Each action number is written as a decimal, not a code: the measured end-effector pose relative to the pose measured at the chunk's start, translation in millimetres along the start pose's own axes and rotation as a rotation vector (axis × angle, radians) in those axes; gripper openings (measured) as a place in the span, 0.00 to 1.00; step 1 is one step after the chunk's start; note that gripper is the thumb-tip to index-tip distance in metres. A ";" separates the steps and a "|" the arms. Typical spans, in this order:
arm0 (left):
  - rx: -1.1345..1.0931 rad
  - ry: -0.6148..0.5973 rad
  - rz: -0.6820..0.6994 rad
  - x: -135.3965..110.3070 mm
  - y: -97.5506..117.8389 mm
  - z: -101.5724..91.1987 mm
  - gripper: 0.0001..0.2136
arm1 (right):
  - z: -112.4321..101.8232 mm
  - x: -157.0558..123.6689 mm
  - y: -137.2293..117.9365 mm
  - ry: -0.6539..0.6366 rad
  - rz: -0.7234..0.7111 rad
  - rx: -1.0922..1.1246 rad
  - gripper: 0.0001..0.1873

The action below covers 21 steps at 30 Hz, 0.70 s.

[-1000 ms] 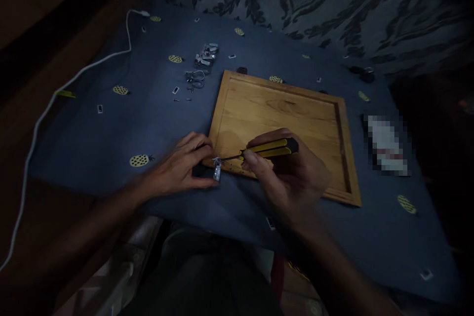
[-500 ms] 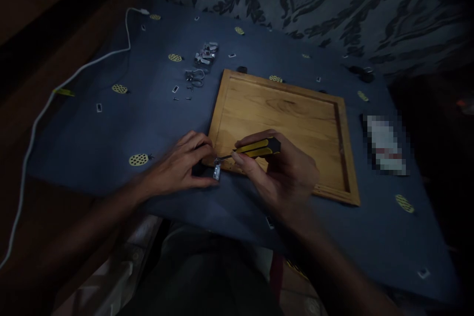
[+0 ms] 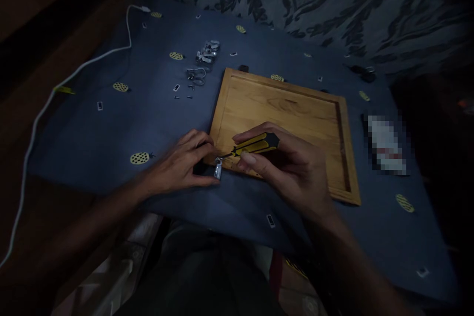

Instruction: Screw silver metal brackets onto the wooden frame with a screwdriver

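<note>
On the blue cloth (image 3: 85, 143), our wooden panel (image 3: 281, 113) lies flat, its near-left corner towards us, probably so both hands can reach it. The white cable (image 3: 83, 65) loops off to the left, well apart from our work. Our right hand (image 3: 299, 170) covers part of the panel's near edge, pinching the screwdriver (image 3: 257, 144) tilted, likely to aim its tip at the fitting. Our left hand (image 3: 188, 160) is spread around that corner, hiding part of it, presumably to steady things; how firmly it presses, we cannot tell. A blurred packet (image 3: 387, 145) sits right of the panel. Beyond the left hand lie spare fittings (image 3: 208, 52). The metal fitting (image 3: 218, 169) sits at the corner, between our left thumb and fingers. Smallest are loose screws (image 3: 189, 97), near the spares.
</note>
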<state>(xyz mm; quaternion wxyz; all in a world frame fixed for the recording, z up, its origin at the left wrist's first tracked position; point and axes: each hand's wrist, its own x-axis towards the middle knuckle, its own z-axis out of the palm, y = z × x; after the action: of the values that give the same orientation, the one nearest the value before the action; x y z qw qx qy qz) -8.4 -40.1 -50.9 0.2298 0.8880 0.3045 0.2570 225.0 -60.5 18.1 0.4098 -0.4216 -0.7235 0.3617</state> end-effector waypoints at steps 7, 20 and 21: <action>0.006 -0.007 -0.023 -1.5 -1.0 1.0 0.20 | 15.2 4.9 8.9 0.213 -0.028 -0.058 0.17; -0.017 -0.021 -0.034 0.2 0.6 -0.9 0.21 | 18.4 -3.0 -2.9 0.374 -0.160 -0.190 0.09; -0.016 -0.014 -0.029 0.2 0.6 -0.9 0.21 | 17.9 -4.4 -4.6 0.413 -0.160 -0.215 0.08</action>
<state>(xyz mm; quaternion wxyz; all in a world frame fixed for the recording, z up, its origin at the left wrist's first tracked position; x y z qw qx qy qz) -8.6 -40.2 -49.8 0.2429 0.8834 0.3135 0.2498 208.9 -69.4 13.6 0.5290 -0.4690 -0.6900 0.1551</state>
